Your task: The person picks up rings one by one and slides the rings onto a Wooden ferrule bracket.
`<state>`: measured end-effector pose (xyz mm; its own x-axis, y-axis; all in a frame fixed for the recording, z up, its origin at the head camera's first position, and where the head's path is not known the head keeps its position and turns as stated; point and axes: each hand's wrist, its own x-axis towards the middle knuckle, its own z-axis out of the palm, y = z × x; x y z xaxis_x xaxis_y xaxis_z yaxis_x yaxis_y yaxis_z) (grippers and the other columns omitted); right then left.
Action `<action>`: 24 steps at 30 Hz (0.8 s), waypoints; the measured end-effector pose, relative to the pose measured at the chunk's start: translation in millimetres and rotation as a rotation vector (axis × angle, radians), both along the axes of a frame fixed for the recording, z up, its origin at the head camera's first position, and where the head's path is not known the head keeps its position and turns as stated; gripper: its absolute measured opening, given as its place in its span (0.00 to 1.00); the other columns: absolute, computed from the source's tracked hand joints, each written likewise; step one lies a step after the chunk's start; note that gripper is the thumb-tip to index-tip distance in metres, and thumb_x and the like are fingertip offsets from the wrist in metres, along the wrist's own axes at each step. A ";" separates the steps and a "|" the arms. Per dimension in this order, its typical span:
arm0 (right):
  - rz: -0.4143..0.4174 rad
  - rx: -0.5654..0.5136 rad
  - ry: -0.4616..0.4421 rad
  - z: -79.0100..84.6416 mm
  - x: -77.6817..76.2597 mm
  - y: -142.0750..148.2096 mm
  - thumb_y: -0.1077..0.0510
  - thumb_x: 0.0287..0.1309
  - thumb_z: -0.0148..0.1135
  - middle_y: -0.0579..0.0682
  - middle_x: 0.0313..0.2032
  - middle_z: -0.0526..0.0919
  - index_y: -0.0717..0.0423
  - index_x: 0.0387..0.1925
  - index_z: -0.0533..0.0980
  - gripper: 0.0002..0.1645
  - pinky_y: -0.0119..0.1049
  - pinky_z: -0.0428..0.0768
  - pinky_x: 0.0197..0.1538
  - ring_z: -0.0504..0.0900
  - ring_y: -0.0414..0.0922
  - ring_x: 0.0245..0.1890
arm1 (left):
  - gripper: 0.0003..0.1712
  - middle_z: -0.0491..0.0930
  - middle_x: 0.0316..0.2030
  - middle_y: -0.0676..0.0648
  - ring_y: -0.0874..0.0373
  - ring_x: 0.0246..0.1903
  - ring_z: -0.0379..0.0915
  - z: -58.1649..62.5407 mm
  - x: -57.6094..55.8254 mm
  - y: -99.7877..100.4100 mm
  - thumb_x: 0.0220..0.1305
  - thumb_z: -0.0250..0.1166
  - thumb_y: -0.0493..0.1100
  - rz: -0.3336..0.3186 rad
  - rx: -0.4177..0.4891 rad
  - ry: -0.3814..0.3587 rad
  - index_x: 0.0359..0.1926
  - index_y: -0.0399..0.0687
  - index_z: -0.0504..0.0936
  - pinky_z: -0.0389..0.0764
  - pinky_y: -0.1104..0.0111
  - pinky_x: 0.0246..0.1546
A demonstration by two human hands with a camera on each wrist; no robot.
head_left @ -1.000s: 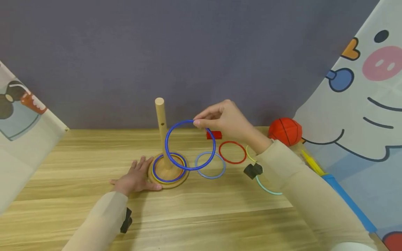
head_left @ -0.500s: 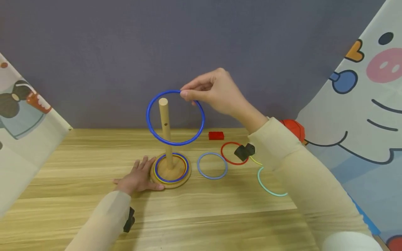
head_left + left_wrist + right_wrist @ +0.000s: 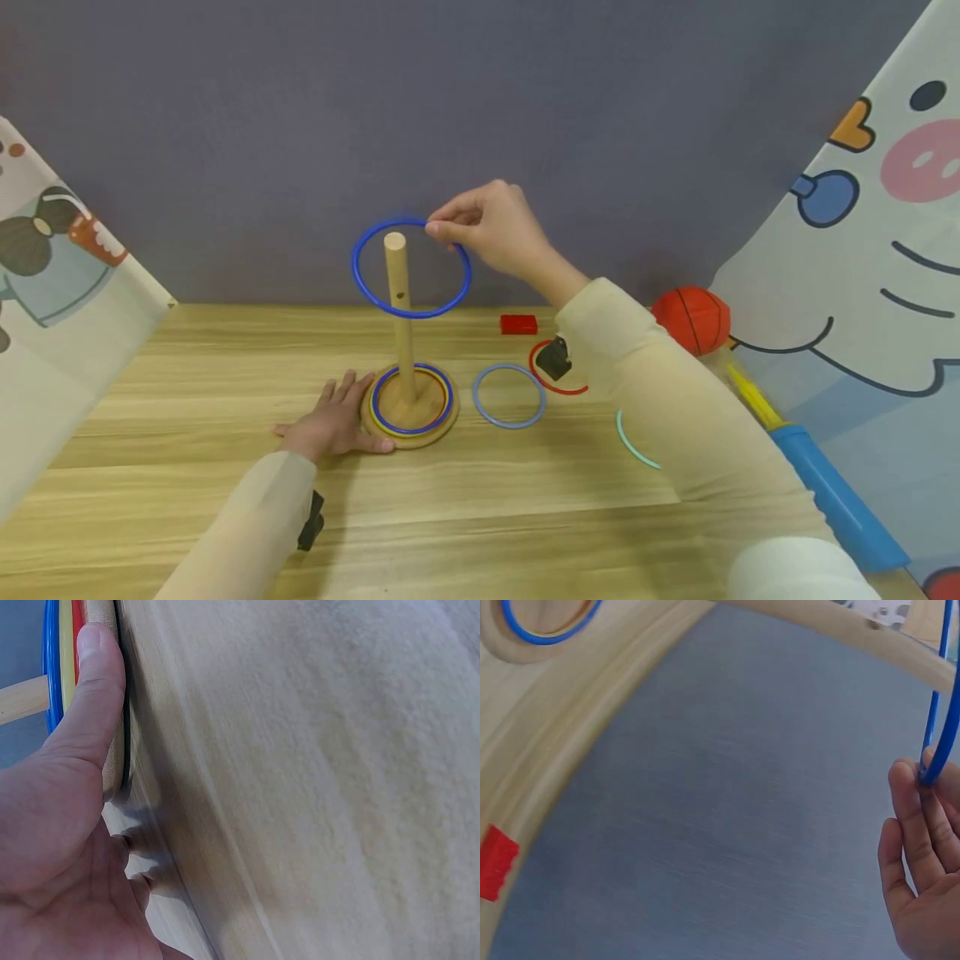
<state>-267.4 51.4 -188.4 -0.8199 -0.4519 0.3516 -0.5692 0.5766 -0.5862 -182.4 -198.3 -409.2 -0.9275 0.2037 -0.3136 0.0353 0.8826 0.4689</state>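
Observation:
My right hand (image 3: 491,229) pinches a blue ring (image 3: 412,315) by its far right side, between thumb and fingertips. The ring is raised near the top of a wooden peg (image 3: 402,342) and encircles it; in the right wrist view the peg runs between the ring's two sides. Around the foot of the peg, a blue ring (image 3: 408,432) lies stacked over yellow and red ones on the round wooden base (image 3: 412,444). My left hand (image 3: 330,425) rests at the base's left side, fingers spread. In the left wrist view its thumb (image 3: 86,705) presses along the base's edge.
Right of the base lie a light blue ring (image 3: 508,427), a red ring (image 3: 555,388) and a mint ring (image 3: 636,454) partly under my sleeve. Behind them is a red block (image 3: 518,325). A red ball (image 3: 693,321) and a blue-yellow tube (image 3: 840,500) are farther right.
The right hand has lifted the blue ring and carried it left, from beside the peg to around its upper end. The ring now lies flatter. The left hand stays at the base.

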 end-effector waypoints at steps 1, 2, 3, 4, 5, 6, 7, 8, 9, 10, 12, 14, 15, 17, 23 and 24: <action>-0.005 0.007 -0.009 -4.9 -1.5 -1.1 0.50 0.64 0.71 0.48 0.27 0.89 0.52 0.41 0.89 0.11 0.31 0.70 0.30 0.85 0.38 0.29 | 0.83 0.35 0.79 0.30 0.25 0.75 0.28 0.8 -0.1 0.3 0.36 0.73 0.80 0.002 -0.001 -0.004 0.81 0.42 0.44 0.34 0.11 0.42; -0.008 0.011 -0.020 -10.2 -2.8 -2.2 0.50 0.64 0.70 0.48 0.27 0.89 0.52 0.41 0.89 0.11 0.31 0.70 0.30 0.86 0.39 0.29 | 0.83 0.35 0.79 0.30 0.26 0.75 0.28 1.1 -0.3 0.5 0.35 0.73 0.80 0.004 -0.002 -0.007 0.81 0.42 0.44 0.34 0.11 0.41; -0.010 0.018 -0.032 -15.8 -3.7 -3.4 0.50 0.64 0.70 0.47 0.27 0.89 0.51 0.41 0.89 0.11 0.32 0.71 0.31 0.86 0.40 0.30 | 0.83 0.35 0.79 0.30 0.26 0.75 0.28 0.8 -0.7 0.4 0.36 0.73 0.80 0.002 -0.005 -0.009 0.81 0.42 0.44 0.34 0.12 0.41; -0.015 0.026 -0.044 -21.6 -4.3 -4.7 0.50 0.65 0.70 0.46 0.27 0.89 0.51 0.41 0.89 0.11 0.32 0.72 0.31 0.86 0.40 0.30 | 0.83 0.34 0.79 0.30 0.26 0.75 0.28 0.8 -0.8 0.3 0.35 0.73 0.81 0.004 -0.009 -0.013 0.81 0.42 0.44 0.33 0.11 0.41; -0.017 0.032 -0.057 -27.9 -4.9 -6.1 0.50 0.65 0.70 0.45 0.27 0.89 0.51 0.42 0.89 0.11 0.32 0.73 0.32 0.86 0.40 0.30 | 0.83 0.34 0.79 0.31 0.26 0.75 0.27 0.4 -1.1 0.1 0.35 0.72 0.81 0.006 -0.013 -0.016 0.81 0.43 0.44 0.33 0.11 0.40; -0.016 0.036 -0.068 -34.0 -5.2 -7.5 0.50 0.65 0.70 0.44 0.27 0.88 0.51 0.42 0.89 0.11 0.32 0.74 0.32 0.86 0.40 0.30 | 0.83 0.34 0.79 0.31 0.27 0.75 0.27 -0.1 -1.4 -0.1 0.34 0.72 0.82 0.010 -0.018 -0.020 0.81 0.44 0.43 0.33 0.11 0.40; -0.013 0.040 -0.078 -40.4 -5.2 -8.9 0.50 0.65 0.70 0.44 0.27 0.88 0.52 0.42 0.89 0.11 0.32 0.76 0.33 0.86 0.39 0.30 | 0.83 0.34 0.79 0.32 0.28 0.76 0.26 -0.5 -1.5 -0.2 0.34 0.72 0.82 0.016 -0.022 -0.025 0.81 0.45 0.43 0.32 0.11 0.39; -0.007 0.043 -0.086 -46.7 -5.4 -10.2 0.50 0.65 0.69 0.44 0.27 0.89 0.52 0.42 0.89 0.11 0.33 0.77 0.33 0.86 0.39 0.30 | 0.84 0.34 0.79 0.33 0.28 0.76 0.26 -0.9 -1.8 -0.3 0.33 0.72 0.82 0.021 -0.026 -0.030 0.81 0.46 0.43 0.31 0.11 0.39; 0.000 0.049 -0.092 -53.0 -5.5 -11.7 0.51 0.65 0.69 0.45 0.27 0.89 0.52 0.42 0.89 0.11 0.33 0.78 0.33 0.86 0.39 0.29 | 0.84 0.34 0.80 0.33 0.28 0.76 0.26 -0.9 -1.8 -0.2 0.33 0.72 0.83 0.025 -0.030 -0.030 0.81 0.47 0.43 0.31 0.11 0.38; 0.006 0.053 -0.098 -59.2 -5.5 -13.1 0.51 0.65 0.69 0.45 0.28 0.89 0.53 0.42 0.89 0.11 0.32 0.78 0.33 0.86 0.38 0.29 | 0.84 0.34 0.80 0.33 0.28 0.76 0.26 -1.1 -1.6 -0.2 0.32 0.72 0.83 0.027 -0.032 -0.031 0.82 0.47 0.43 0.31 0.11 0.37; 0.019 0.059 -0.107 -70.8 -4.7 -15.5 0.52 0.65 0.70 0.46 0.29 0.89 0.54 0.42 0.89 0.11 0.32 0.79 0.31 0.86 0.38 0.29 | 0.84 0.35 0.80 0.33 0.28 0.76 0.26 -2.2 -1.6 -0.5 0.32 0.72 0.83 0.030 -0.033 -0.028 0.81 0.48 0.44 0.30 0.11 0.37; 0.028 0.065 -0.123 -81.6 -3.4 -17.7 0.52 0.65 0.70 0.47 0.30 0.90 0.55 0.41 0.89 0.11 0.31 0.80 0.31 0.86 0.38 0.29 | 0.84 0.35 0.79 0.33 0.28 0.76 0.26 -3.3 -1.6 -0.8 0.31 0.71 0.84 0.028 -0.031 -0.025 0.81 0.48 0.44 0.30 0.12 0.37; 0.030 0.070 -0.130 -86.7 -2.7 -18.7 0.52 0.65 0.70 0.46 0.30 0.90 0.54 0.41 0.89 0.11 0.31 0.80 0.31 0.86 0.38 0.29 | 0.85 0.34 0.79 0.33 0.28 0.76 0.26 -4.4 -1.9 -1.2 0.31 0.71 0.84 0.027 -0.030 -0.024 0.81 0.47 0.44 0.30 0.12 0.36; 0.030 0.082 -0.147 -96.1 -0.9 -20.2 0.52 0.65 0.70 0.46 0.31 0.90 0.54 0.41 0.89 0.11 0.30 0.79 0.30 0.86 0.38 0.29 | 0.85 0.34 0.80 0.33 0.29 0.76 0.25 -6.3 -2.6 -1.9 0.30 0.70 0.85 0.029 -0.030 -0.026 0.81 0.47 0.44 0.29 0.12 0.36; 0.024 0.125 -0.176 -123.8 1.0 -22.8 0.52 0.65 0.69 0.46 0.29 0.90 0.53 0.40 0.89 0.10 0.28 0.77 0.29 0.84 0.36 0.27 | 0.88 0.34 0.80 0.34 0.30 0.76 0.25 -6.7 -3.4 -2.0 0.28 0.68 0.87 0.033 -0.051 -0.034 0.81 0.44 0.43 0.29 0.12 0.36; 0.025 0.132 -0.179 -128.4 0.6 -22.8 0.52 0.65 0.69 0.47 0.29 0.90 0.53 0.40 0.89 0.10 0.27 0.77 0.30 0.84 0.36 0.26 | 0.87 0.33 0.80 0.34 0.30 0.76 0.26 -6.3 -3.3 -1.7 0.29 0.68 0.87 0.030 -0.058 -0.035 0.81 0.43 0.43 0.29 0.12 0.36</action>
